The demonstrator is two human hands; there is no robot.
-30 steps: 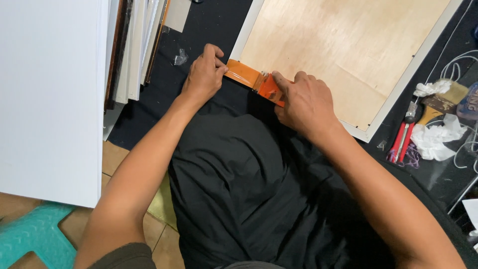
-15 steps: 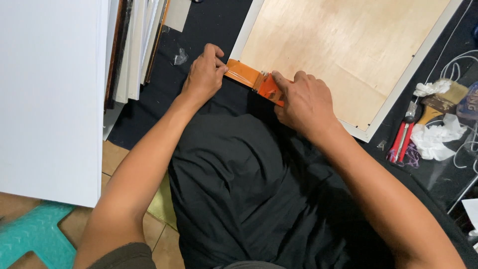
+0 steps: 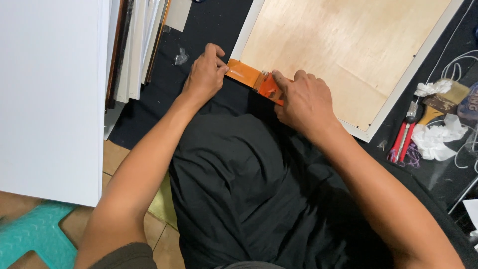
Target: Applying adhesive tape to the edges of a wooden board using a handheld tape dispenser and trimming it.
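Observation:
A picture frame lies face down, showing its plywood backing (image 3: 343, 45) and white frame edge (image 3: 398, 94). A strip of brown packing tape (image 3: 244, 73) runs along the frame's near left edge. My left hand (image 3: 204, 74) pinches the free end of the tape at the frame's corner. My right hand (image 3: 303, 102) grips the orange tape roll (image 3: 271, 88) and presses it against the frame edge, thumb on top. Most of the roll is hidden under my right hand.
A large white board (image 3: 50, 94) and stacked frames (image 3: 134, 45) stand at the left. Red-handled pliers (image 3: 401, 142), crumpled white tissue (image 3: 440, 134) and a white cord (image 3: 460, 65) lie on black cloth at the right. A teal stool (image 3: 35, 234) stands at the bottom left on tan floor tiles.

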